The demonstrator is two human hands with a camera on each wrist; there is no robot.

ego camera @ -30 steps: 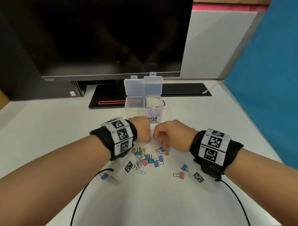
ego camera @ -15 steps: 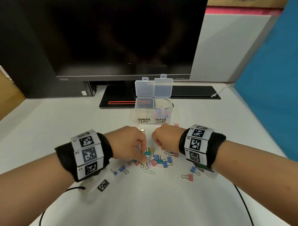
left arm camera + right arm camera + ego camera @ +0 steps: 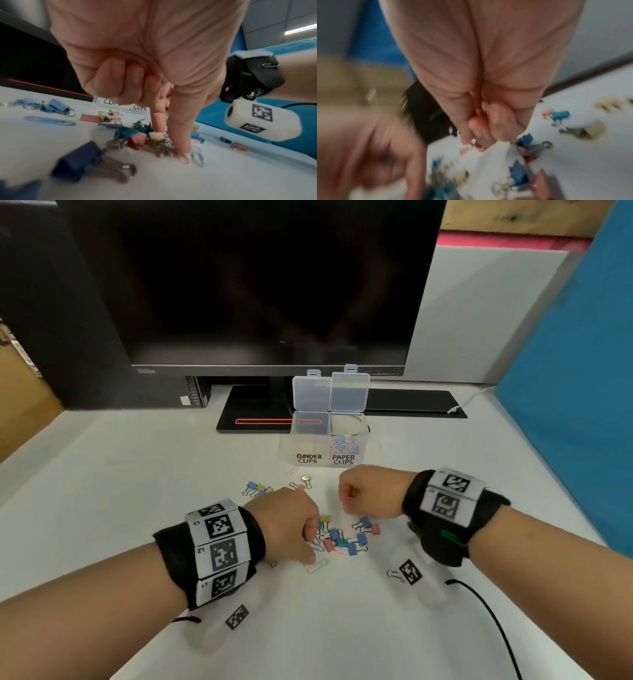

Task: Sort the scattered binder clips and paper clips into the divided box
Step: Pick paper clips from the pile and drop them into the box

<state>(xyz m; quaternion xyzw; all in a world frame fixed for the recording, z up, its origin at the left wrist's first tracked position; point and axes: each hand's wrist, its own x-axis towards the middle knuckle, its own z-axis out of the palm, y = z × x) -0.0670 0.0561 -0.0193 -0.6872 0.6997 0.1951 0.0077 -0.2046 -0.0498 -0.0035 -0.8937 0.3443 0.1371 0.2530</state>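
Binder clips (image 3: 346, 537) part-hidden by left hand (image 3: 286, 525) | left fingers pressing table | right hand (image 3: 371, 491) clenched, contents unclear

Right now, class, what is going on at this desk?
A person is sorting clips into a clear divided box by the monitor. The left hand reaches thumb and forefinger down into the pile of clips on the table. The right hand is curled above the pile, pinching something small, too blurred to name. The paper clip side holds clips; the binder clip side looks empty.
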